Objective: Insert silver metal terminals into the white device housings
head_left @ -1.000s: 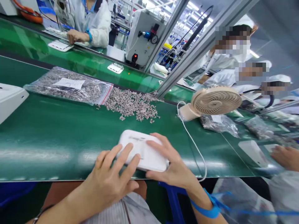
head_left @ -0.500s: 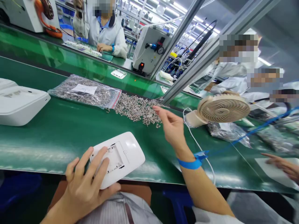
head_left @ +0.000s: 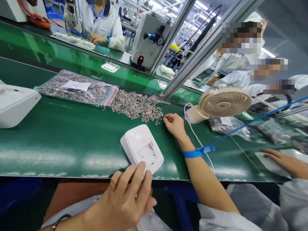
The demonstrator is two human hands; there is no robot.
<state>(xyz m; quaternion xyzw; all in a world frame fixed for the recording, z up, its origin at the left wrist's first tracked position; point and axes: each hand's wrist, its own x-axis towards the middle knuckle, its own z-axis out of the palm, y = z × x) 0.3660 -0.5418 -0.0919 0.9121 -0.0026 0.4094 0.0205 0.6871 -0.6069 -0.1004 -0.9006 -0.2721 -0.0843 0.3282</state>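
While the left hand [head_left: 125, 197], fingers apart, steadies the casing [head_left: 135, 138], the right hand [head_left: 176, 125] pinches closed, contents unclear. Metal parts [head_left: 137, 105] need light fingertips.

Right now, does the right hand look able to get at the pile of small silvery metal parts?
Very likely yes: the bare right hand with the blue wristband is beside the right end of the loose silvery metal pile, and nothing visible stands between them.

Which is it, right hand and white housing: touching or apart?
Apart: head view shows green work surface between the right hand and white housing.
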